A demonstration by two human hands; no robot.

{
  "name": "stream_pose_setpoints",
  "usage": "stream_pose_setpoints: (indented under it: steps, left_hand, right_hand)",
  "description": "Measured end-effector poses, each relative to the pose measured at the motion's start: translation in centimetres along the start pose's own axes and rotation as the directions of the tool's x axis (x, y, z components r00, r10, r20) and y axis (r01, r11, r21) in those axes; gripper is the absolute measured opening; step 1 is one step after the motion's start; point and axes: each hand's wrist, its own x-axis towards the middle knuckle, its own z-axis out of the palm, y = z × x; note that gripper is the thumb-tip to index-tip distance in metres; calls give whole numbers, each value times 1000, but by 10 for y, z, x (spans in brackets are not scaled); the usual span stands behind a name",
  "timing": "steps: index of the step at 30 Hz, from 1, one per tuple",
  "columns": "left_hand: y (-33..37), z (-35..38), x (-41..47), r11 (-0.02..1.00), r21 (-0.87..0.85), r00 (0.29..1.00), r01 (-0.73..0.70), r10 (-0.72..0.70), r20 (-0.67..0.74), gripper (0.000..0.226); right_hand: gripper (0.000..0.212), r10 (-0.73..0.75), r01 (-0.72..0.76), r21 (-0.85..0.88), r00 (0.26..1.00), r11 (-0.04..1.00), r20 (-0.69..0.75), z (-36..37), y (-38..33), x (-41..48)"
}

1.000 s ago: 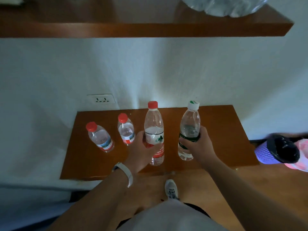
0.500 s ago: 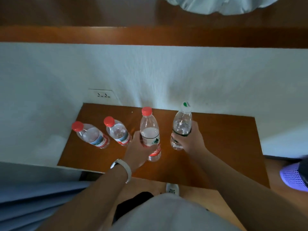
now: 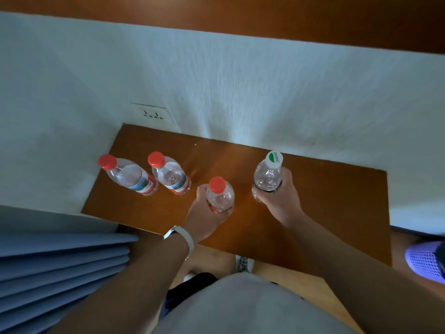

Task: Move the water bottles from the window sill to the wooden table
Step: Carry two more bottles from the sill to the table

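On the low wooden table (image 3: 325, 196) stand two small red-capped water bottles, one at the far left (image 3: 127, 174) and one beside it (image 3: 169, 173). My left hand (image 3: 204, 213) grips a taller red-capped bottle (image 3: 219, 195) over the table's middle. My right hand (image 3: 280, 196) grips a bottle with a white and green cap (image 3: 267, 173) to the right of it. Whether the two held bottles touch the table is not clear from above. The window sill (image 3: 265, 18) runs across the top as a brown wooden band.
A white wall with a socket (image 3: 153, 113) rises behind the table. Folded blue curtain (image 3: 55, 268) hangs at the lower left. A purple mesh basket (image 3: 426, 260) sits at the right edge. Wooden floor and a shoe (image 3: 244, 262) show below the table's front edge.
The view has tilted down and closer over the table. Both hands still hold their bottles; the bottles now appear nearly from above.
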Motion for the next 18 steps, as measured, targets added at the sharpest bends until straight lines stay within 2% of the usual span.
stream_pose_setpoints:
  steps: [10,12,18]
  left_hand:
    - [-5,0,-7,998,49,998,-28,26,49,74]
    - [-6,-2,-13,999,46,997,-28,25,72,80]
    - [-5,-20,-38,992,111,995,-54,45,87,83]
  right_hand:
    - [74,-38,38,-8,999,999,6,-3,10,-21]
    - [76,-39,39,-8,999,999,-4,-5,10,-29]
    - [73,42,-49,-146,998,988,-55,-8,24,-70]
